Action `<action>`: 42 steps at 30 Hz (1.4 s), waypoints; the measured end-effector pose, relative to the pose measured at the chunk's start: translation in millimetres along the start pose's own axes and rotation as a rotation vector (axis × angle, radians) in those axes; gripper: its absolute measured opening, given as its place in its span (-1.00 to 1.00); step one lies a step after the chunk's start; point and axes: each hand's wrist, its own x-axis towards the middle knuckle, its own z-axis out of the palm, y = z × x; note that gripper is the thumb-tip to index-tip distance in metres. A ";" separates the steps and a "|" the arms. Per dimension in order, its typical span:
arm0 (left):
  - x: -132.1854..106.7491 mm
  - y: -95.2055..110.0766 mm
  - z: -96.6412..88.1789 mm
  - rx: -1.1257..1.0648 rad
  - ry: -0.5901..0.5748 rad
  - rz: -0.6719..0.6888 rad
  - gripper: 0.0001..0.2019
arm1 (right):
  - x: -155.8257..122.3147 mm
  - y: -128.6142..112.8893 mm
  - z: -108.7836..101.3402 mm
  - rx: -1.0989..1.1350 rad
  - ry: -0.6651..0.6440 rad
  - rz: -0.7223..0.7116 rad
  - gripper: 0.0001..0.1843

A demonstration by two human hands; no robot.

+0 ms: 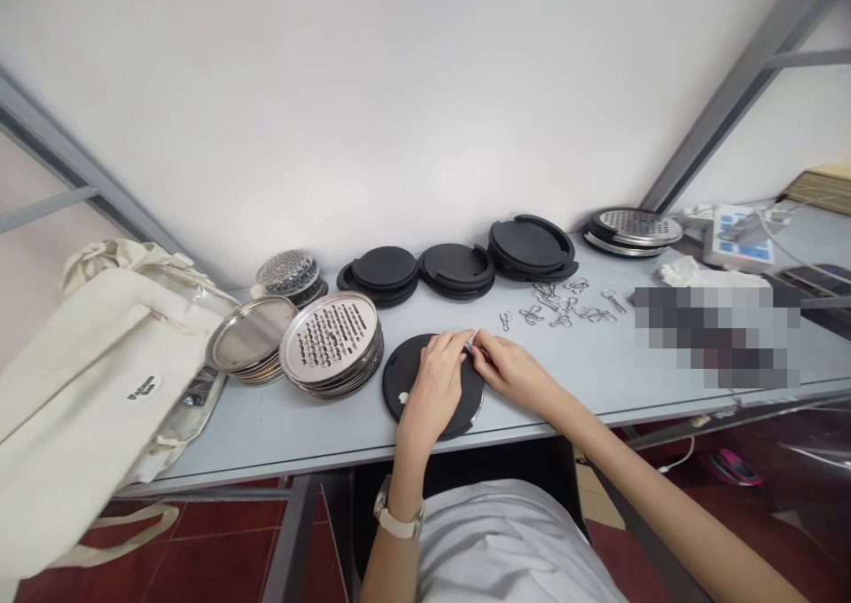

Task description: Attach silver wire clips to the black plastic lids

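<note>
A black round disc (pixel 432 408) with a thin metal rim at its lower right lies flat near the table's front edge. My left hand (pixel 439 377) rests over it, fingers together and reaching to its upper right edge. At that same edge my right hand (pixel 495 359) is closed in a pinch against the left fingertips. A small shiny bit shows between the two hands, too small to name. To the left stands a stack of round metal grater plates (pixel 331 341). Loose bent-wire clips (pixel 558 306) lie beyond my right hand.
Behind the disc sit stacks of black round bases (pixel 386 269). Plain metal discs (pixel 249 335) and more grater plates (pixel 287 270) stand left, beside a cream canvas bag (pixel 86 390). A grater on a black base (pixel 635 228) and a white power strip (pixel 737 238) are right.
</note>
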 end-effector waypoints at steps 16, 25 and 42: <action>0.6 3.6 -1.0 0.006 -0.012 0.007 -0.52 | -0.5 -2.0 -0.2 -0.005 0.012 -0.006 -0.89; -0.2 -2.2 0.5 -0.054 0.017 0.002 -0.49 | -2.2 -0.2 -3.8 0.007 0.103 0.072 -0.82; -4.0 -8.2 5.6 -0.067 0.102 -0.130 -0.70 | -0.1 -1.4 -3.2 0.018 -0.019 0.022 -0.82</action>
